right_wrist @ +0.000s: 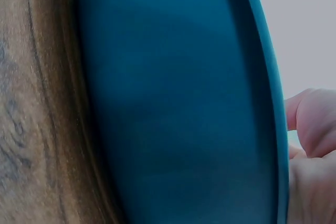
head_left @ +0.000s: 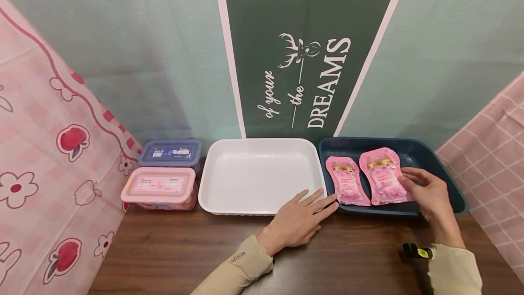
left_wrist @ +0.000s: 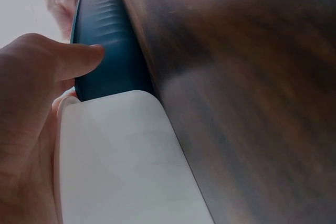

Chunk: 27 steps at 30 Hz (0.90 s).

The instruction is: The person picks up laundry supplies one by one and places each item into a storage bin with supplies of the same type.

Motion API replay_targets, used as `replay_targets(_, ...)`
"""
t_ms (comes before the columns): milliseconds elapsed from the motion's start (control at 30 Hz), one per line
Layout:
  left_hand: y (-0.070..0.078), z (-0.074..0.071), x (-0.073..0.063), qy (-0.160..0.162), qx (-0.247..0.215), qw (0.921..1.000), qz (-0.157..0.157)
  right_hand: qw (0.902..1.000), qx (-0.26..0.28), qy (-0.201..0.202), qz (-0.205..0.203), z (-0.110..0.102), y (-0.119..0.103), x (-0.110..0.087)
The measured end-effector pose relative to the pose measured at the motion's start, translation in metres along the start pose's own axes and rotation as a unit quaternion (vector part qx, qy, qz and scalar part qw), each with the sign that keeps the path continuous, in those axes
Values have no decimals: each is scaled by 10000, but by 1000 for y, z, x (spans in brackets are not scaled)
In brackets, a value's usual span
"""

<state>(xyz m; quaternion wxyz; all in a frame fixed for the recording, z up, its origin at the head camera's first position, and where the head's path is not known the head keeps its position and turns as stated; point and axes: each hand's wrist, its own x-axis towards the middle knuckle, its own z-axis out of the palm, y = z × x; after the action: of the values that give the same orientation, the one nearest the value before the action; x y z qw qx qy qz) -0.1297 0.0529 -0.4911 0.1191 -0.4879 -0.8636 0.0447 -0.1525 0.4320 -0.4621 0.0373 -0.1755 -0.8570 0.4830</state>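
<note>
Two pink pouches lie side by side in the dark blue tray in the head view. My right hand [head_left: 431, 192] is inside this tray [head_left: 417, 149], pinching the right edge of the larger pink pouch [head_left: 385, 176]. Left of it is the smaller pink pouch [head_left: 348, 181], which neither hand touches. My left hand [head_left: 296, 222] rests with spread, straight fingers across the adjoining rims of the white tray [head_left: 262, 176] and the blue one. From the right wrist, the blue tray's wall [right_wrist: 178, 98] hides most of the right fingers.
Left of the white tray stand a pink-lidded box [head_left: 159, 185] and a blue-lidded box [head_left: 169, 153] behind it. Curtains border the brown wooden table [head_left: 163, 249] at the back and both sides. A small black and yellow object [head_left: 416, 251] is by the right sleeve.
</note>
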Motion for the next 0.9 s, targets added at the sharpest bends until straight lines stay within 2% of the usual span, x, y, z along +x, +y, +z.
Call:
replay_targets(200, 0, -1, 0, -38, -4, 10000, 8, 9990, -319, 224, -196, 4, 1, 2)
replay_targets(367, 0, -1, 0, 0, 16, 10000, 18, 9969, -684, 345, -155, 6, 1, 2)
replay_targets(667, 1, 0, -1, 34, 53, 10000, 29, 9936, -984, 545, -119, 10, -2, -1)
replay_targets(900, 2, 1, 0, 10, 58, 10000, -2, 9851, -1476, 844, -252, 14, -2, -1)
